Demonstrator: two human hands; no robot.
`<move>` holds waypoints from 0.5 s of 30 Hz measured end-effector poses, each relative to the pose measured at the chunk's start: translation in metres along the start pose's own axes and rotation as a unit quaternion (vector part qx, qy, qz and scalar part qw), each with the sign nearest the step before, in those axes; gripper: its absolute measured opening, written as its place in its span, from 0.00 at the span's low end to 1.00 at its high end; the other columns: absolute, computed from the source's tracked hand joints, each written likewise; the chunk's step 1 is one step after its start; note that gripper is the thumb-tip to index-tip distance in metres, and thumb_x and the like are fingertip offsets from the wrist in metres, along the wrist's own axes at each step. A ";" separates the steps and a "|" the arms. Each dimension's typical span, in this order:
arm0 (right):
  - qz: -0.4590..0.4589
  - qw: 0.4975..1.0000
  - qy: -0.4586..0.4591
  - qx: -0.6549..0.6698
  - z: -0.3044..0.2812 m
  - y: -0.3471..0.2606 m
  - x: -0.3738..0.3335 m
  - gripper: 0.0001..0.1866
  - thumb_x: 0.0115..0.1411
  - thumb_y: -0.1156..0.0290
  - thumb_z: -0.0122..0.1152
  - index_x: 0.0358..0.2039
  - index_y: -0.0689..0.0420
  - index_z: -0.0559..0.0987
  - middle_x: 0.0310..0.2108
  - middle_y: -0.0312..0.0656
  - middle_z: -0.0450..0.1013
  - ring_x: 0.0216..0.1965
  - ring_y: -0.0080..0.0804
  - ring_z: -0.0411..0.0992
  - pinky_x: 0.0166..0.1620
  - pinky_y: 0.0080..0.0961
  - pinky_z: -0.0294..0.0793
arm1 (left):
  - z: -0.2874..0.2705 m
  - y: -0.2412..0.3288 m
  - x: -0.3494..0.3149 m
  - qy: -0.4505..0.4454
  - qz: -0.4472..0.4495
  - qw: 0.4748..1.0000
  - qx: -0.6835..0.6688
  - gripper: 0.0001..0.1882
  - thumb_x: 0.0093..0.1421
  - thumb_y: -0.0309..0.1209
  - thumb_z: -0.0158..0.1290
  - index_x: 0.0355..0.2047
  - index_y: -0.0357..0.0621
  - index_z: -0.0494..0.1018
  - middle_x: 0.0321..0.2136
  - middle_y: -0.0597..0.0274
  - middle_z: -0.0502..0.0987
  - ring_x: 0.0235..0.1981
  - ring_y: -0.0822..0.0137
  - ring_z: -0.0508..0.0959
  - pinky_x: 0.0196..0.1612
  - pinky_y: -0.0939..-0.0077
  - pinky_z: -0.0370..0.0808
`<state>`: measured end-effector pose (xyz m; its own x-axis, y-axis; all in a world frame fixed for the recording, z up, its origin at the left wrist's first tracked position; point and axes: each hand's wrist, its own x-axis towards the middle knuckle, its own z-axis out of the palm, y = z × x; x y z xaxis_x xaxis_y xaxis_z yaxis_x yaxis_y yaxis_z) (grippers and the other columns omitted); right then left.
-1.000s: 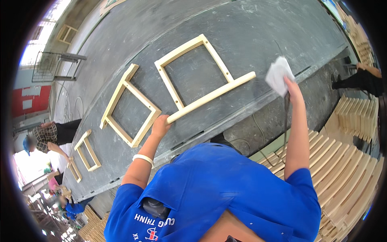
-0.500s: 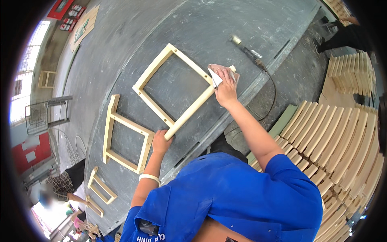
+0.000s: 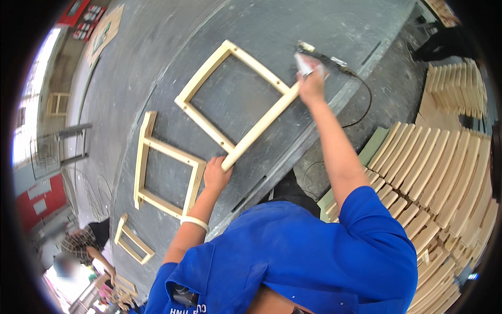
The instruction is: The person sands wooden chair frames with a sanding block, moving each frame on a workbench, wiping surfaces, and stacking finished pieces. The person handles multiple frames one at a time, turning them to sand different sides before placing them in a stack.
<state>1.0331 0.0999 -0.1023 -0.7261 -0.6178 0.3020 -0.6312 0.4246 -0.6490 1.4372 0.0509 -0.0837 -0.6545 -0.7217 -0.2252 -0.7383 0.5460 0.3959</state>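
A four-sided pale wooden frame [image 3: 264, 124] lies on the dark grey table. My left hand [image 3: 217, 174] is closed round the near-left end of its long rounded bar. At the bar's far-right end, my right hand [image 3: 312, 87] is closed on a sheet of sandpaper [image 3: 307, 64], pinkish on one side and whitish on the other. Sandpaper and fingers are a little smeared by motion, and I cannot tell whether the sheet touches the wood. Just beyond that hand lies a corded tool [image 3: 339, 62] with a pale tip.
A second wooden frame [image 3: 170, 149] lies to the left on the table [image 3: 151, 246], with a smaller frame [image 3: 134, 242] nearer me. A co-worker [image 3: 83, 243] holds wooden pieces [image 3: 125, 286] at lower left. Stacks of curved slats [image 3: 418, 167] stand at right, past the table edge.
My right hand has moved up and right with the sandpaper, to the bar's end. The frame has shifted slightly up and right with my left hand. The co-worker's piece has moved down off the table.
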 end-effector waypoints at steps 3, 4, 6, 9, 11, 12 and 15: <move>-0.090 0.993 0.011 -0.078 0.020 0.008 -0.008 0.25 0.55 0.73 0.56 0.55 0.57 0.70 0.52 0.51 0.68 0.54 0.52 0.64 0.58 0.45 0.61 | 0.001 0.001 0.000 0.009 0.000 1.000 -0.009 0.18 0.49 0.37 0.61 0.40 0.47 0.74 0.34 0.55 0.74 0.38 0.52 0.75 0.41 0.59 0.73; -0.110 0.993 -0.022 -0.043 0.023 -0.003 -0.030 0.24 0.54 0.75 0.56 0.54 0.57 0.71 0.52 0.51 0.68 0.53 0.51 0.65 0.58 0.43 0.61 | 0.000 0.001 0.000 0.000 -0.007 1.000 -0.005 0.18 0.48 0.37 0.61 0.40 0.47 0.74 0.34 0.55 0.74 0.39 0.52 0.75 0.41 0.59 0.73; -0.144 0.980 -0.087 0.104 0.019 -0.051 -0.093 0.28 0.49 0.81 0.54 0.54 0.56 0.72 0.52 0.48 0.69 0.54 0.47 0.66 0.58 0.39 0.61 | -0.004 0.001 0.000 -0.021 -0.014 0.999 -0.022 0.19 0.48 0.35 0.61 0.41 0.46 0.74 0.34 0.54 0.73 0.41 0.53 0.74 0.44 0.60 0.73; -0.129 0.944 -0.264 0.152 0.018 -0.139 -0.187 0.33 0.44 0.78 0.60 0.55 0.49 0.72 0.55 0.42 0.67 0.57 0.43 0.63 0.63 0.41 0.53 | -0.024 -0.012 -0.014 -0.078 -0.022 0.997 -0.001 0.21 0.48 0.32 0.60 0.43 0.43 0.73 0.38 0.51 0.73 0.45 0.52 0.73 0.49 0.60 0.71; -0.230 0.918 -0.323 -0.003 0.010 -0.165 -0.199 0.34 0.46 0.64 0.66 0.57 0.47 0.70 0.59 0.42 0.62 0.59 0.45 0.60 0.62 0.45 0.53 | -0.045 -0.032 -0.033 -0.081 -0.018 0.996 -0.041 0.22 0.49 0.30 0.59 0.45 0.40 0.72 0.42 0.49 0.74 0.47 0.51 0.73 0.52 0.61 0.69; -0.241 0.880 -0.409 -0.031 0.006 -0.167 -0.194 0.35 0.47 0.60 0.67 0.58 0.46 0.69 0.60 0.42 0.60 0.60 0.46 0.59 0.62 0.45 0.53 | -0.061 -0.048 -0.046 -0.053 -0.010 0.994 -0.091 0.22 0.49 0.29 0.58 0.46 0.39 0.72 0.44 0.49 0.74 0.49 0.51 0.73 0.53 0.62 0.69; -0.275 0.894 -0.340 -0.095 -0.001 -0.147 -0.162 0.35 0.49 0.60 0.65 0.59 0.46 0.67 0.56 0.38 0.64 0.60 0.39 0.58 0.60 0.48 0.55 | -0.103 -0.095 -0.090 0.030 -0.084 0.991 -0.095 0.20 0.50 0.27 0.58 0.45 0.38 0.73 0.44 0.49 0.75 0.47 0.50 0.74 0.51 0.63 0.70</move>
<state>1.2432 0.1390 -0.0553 0.0025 -1.0000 0.0025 -0.9239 -0.0033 -0.3825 1.5835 0.0204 -0.0097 -0.5098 -0.8227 -0.2513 -0.7886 0.3302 0.5188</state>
